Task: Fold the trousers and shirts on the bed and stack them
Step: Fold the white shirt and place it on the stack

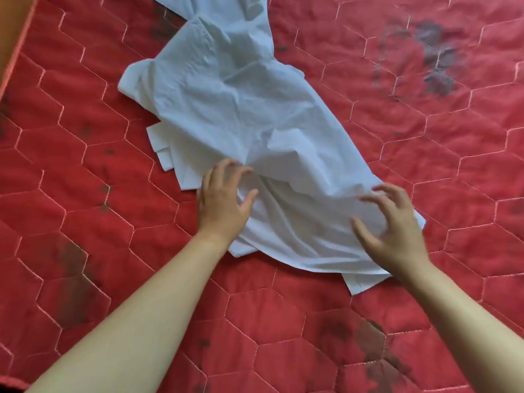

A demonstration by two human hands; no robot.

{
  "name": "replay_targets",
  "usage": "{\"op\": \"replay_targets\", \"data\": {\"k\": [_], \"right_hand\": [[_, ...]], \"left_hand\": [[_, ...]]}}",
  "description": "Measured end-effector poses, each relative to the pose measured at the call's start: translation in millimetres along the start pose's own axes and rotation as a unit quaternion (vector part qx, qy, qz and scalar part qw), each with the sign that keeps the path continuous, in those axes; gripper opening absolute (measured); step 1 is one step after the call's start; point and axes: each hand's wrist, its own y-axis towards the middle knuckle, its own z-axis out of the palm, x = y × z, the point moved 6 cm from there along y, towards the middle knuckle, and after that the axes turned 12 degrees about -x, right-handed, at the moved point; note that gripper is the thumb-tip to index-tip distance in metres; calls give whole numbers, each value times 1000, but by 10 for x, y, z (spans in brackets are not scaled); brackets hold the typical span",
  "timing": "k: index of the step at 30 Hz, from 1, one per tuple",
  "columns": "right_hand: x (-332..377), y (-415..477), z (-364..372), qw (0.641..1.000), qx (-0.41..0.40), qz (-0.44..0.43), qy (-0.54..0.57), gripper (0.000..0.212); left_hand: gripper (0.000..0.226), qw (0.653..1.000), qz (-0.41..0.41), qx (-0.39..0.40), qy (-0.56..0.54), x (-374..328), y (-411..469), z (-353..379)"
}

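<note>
A pale blue-white shirt (241, 114) lies crumpled on the red quilted bed (425, 154), stretched from the top middle down to the lower right. My left hand (224, 199) hovers over the shirt's near left edge with fingers spread and slightly bent, holding nothing. My right hand (394, 225) is over the shirt's near right corner, fingers spread and bent like a claw, fingertips at the cloth. I cannot tell whether either hand touches the fabric. The shirt's far end runs out of view at the top.
The red bed cover has a hexagon stitch pattern and dark printed patches (433, 58). At the upper left, the bed's edge (19, 46) meets an orange-brown surface. Bare cover lies on all sides of the shirt.
</note>
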Motion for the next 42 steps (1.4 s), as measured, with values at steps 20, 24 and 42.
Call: {"op": "replay_targets", "data": {"k": [20, 24, 42], "right_hand": [[289, -303, 224, 982, 177, -4, 65, 38], [447, 609, 690, 998, 21, 63, 17, 52], [684, 317, 370, 983, 151, -104, -18, 62]], "left_hand": [[13, 982, -39, 125, -135, -17, -472, 171], [27, 995, -25, 7, -96, -30, 468, 117], [9, 987, -9, 77, -138, -345, -305, -9]]}}
